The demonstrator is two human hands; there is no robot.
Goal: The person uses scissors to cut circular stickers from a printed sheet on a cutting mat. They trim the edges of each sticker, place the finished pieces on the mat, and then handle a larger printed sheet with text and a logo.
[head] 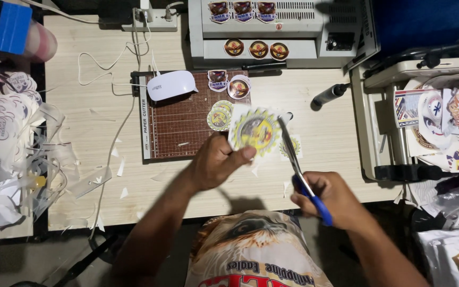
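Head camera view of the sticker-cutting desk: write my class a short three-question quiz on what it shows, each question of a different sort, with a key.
1. True or false: the right hand holds blue-handled scissors.
2. What does the left hand hold?
A. a white mouse
B. a round yellow sticker sheet
C. a black marker
3. Fill in: the white mouse rests on the brown ______.

Key
1. True; the blades meet the sheet's right edge.
2. B, the round yellow sticker sheet, pinched between thumb and fingers above the wooden table.
3. Paper cutter board, where a few cut round stickers also lie.
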